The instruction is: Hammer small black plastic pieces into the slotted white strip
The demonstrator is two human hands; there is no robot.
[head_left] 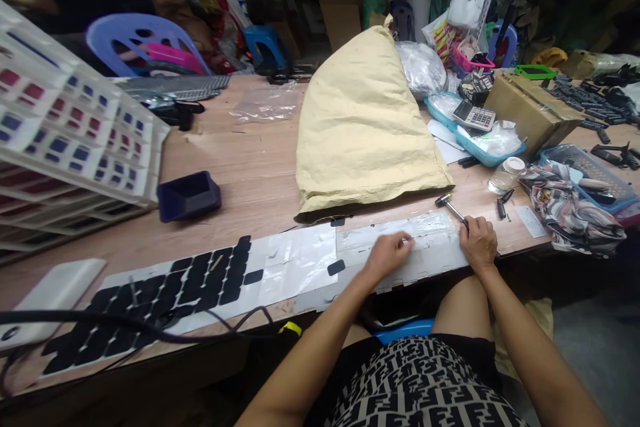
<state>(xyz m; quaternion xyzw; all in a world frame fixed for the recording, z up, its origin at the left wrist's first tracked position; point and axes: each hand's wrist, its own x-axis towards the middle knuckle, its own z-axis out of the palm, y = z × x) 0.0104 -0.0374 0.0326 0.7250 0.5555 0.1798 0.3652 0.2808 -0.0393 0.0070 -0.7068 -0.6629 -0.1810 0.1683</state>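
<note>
My right hand (pixel 479 241) is wrapped round the handle of a small hammer (pixel 456 211), whose head points away from me over the table edge strip. My left hand (pixel 389 253) hovers over or rests on a white board (pixel 437 252) covered with clear tape; its fingers are curled into a pinch, and anything between them is too small to make out. To the left, rows of black rounded pads (pixel 200 280) lie on a white sheet (pixel 300 260), with two loose-looking pads (pixel 337 267) near the sheet's right end.
A large cream sack (pixel 367 127) stands behind the board. A dark purple tray (pixel 189 197), a white crate (pixel 80 127) and cables (pixel 150 327) are on the left. A jar (pixel 506 175), black parts (pixel 503 205), a patterned cloth (pixel 570 210) and a blue basket (pixel 595 173) sit right.
</note>
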